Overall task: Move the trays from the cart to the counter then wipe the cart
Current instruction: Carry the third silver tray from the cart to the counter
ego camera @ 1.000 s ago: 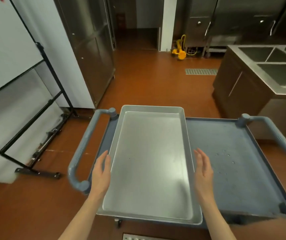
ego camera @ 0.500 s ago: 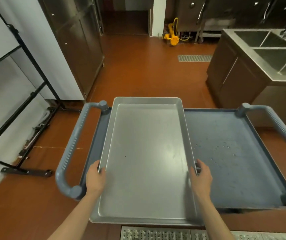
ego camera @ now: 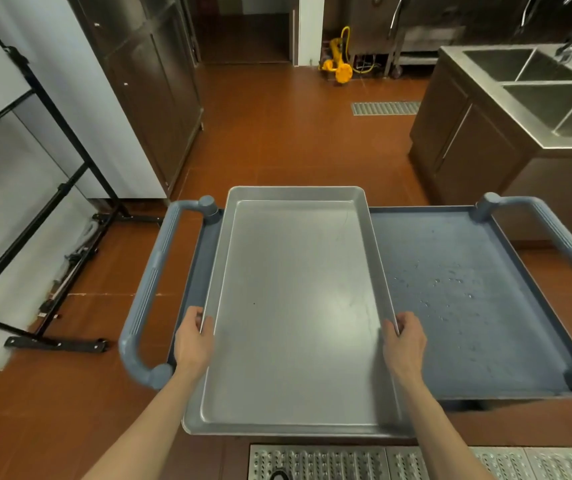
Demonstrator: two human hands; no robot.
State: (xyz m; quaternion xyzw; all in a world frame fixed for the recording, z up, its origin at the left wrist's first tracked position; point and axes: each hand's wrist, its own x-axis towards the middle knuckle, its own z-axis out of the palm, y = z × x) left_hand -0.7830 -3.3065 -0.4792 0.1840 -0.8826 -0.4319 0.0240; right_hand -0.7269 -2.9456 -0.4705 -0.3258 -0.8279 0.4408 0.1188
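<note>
A large empty metal tray point(ego camera: 295, 306) lies lengthwise on the left half of the blue-grey cart point(ego camera: 468, 306), its near end overhanging the cart's front edge. My left hand point(ego camera: 192, 341) grips the tray's left rim. On the opposite rim my right hand point(ego camera: 404, 341) is closed, at the same distance along the tray. The cart's right half is bare, with small water drops point(ego camera: 447, 282) on it.
A steel sink counter point(ego camera: 527, 109) stands at the back right. A black rack frame point(ego camera: 52, 202) is on the left, with dark steel cabinets point(ego camera: 152, 91) behind it. A floor drain grate point(ego camera: 416, 462) lies at my feet. Grey cart handles point(ego camera: 149, 289) stick out on both sides.
Both hands came in from hovering beside the tray and closed on its side rims. The tray has since come nearer to me, farther over the cart's front edge.
</note>
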